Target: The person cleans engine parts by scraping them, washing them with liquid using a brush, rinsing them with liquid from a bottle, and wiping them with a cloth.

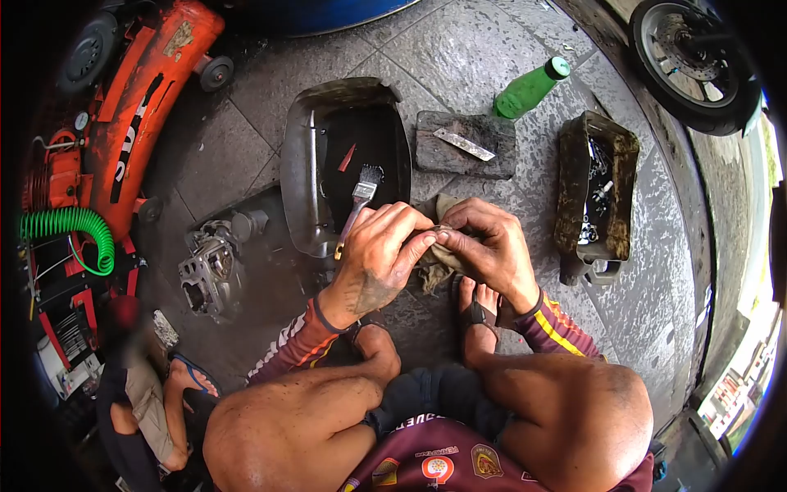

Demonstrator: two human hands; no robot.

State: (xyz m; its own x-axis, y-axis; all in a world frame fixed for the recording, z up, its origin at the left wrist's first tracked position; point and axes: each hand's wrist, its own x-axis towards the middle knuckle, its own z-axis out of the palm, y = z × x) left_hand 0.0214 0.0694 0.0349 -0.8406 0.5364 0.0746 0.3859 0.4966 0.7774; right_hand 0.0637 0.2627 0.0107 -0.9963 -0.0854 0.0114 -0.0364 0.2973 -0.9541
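Note:
My left hand [381, 246] and my right hand [492, 246] meet in front of me, thumbs and fingertips pinched together. Between them is something small and dark, too covered by the fingers to name. A dirty cloth [433, 277] shows behind and below the fingertips; whether either hand touches it, I cannot tell. Just beyond my left hand, a paintbrush [365, 189] leans in a dark metal pan [297, 164], its handle passing partly behind the hand. A small red pointed piece [347, 157] lies in the pan too.
Ahead are a dark block [426, 156] bearing a flat metal strip [464, 144], and a green bottle [525, 92]. A cut-open container [570, 189] of small parts stands right. Left are a metal engine part [209, 271], an orange compressor [147, 107] and a seated person [147, 394].

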